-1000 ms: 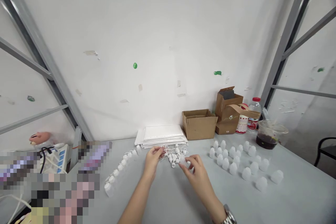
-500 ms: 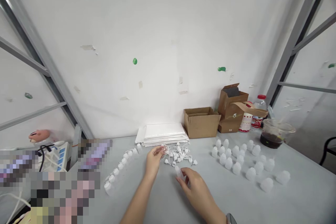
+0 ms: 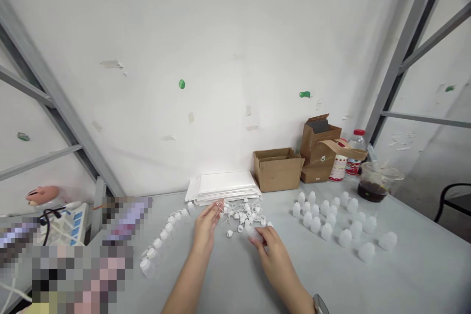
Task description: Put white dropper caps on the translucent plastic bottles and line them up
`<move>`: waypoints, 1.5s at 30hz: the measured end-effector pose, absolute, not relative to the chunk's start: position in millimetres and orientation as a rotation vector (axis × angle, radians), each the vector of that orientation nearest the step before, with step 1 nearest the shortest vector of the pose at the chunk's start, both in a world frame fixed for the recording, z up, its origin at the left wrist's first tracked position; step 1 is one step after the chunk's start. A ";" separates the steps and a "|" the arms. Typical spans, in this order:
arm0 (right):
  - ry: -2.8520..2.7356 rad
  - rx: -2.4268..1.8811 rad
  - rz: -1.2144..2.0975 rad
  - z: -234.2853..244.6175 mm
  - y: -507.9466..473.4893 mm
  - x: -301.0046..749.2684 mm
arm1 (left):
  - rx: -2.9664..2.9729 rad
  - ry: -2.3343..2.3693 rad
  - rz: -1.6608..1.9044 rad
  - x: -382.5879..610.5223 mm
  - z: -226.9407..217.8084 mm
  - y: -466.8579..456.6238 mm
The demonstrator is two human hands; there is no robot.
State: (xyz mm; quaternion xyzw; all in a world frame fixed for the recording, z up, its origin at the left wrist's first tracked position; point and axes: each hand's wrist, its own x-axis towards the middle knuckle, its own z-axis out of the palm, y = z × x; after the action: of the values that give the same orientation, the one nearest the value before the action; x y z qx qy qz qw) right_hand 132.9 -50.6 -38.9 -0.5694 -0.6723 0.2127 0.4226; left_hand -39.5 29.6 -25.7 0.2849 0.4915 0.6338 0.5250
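Bottle (image 3: 251,232), small and cloudy, is pinched between thumb and fingers of the right hand (image 3: 273,248), at the near edge of the white caps (image 3: 244,217). Left hand (image 3: 206,225) is at their left side, fingers drawn nearly together; cannot tell whether it grips anything. Capped bottles (image 3: 158,243) line up farther left; cloudy bottles (image 3: 326,231) stand at right. White packets (image 3: 225,185) lie stacked behind, beside a cardboard box (image 3: 278,177).
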 end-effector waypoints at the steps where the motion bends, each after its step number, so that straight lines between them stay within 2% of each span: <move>1: -1.676 -1.420 0.534 -39.0 -50.7 132.9 | 0.634 1.140 1.512 -40.6 -24.8 30.0; 11: -1.563 -1.574 0.648 -33.4 -54.0 132.1 | 0.279 0.760 1.644 -51.9 -8.3 32.3; 18: -1.611 -1.547 0.616 -32.6 -53.8 130.9 | 0.211 0.865 1.548 -49.3 -6.6 29.6; 28: -1.638 -1.434 0.588 -39.8 -53.0 129.8 | 0.572 0.823 1.115 -9.2 -5.5 0.3; 38: -1.662 -1.376 0.608 -35.5 -54.5 129.5 | 0.735 0.839 1.000 -1.3 -4.0 -8.4; 45: -1.587 -1.314 0.649 -33.3 -54.1 128.5 | 0.847 0.887 1.072 -0.8 -6.2 -6.9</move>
State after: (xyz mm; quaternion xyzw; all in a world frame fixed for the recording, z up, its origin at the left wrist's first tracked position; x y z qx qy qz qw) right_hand 128.5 -54.1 -33.3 -0.5366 -0.6481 0.2650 0.4710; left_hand -0.8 -6.9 -6.2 0.3783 0.3959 0.4788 0.6862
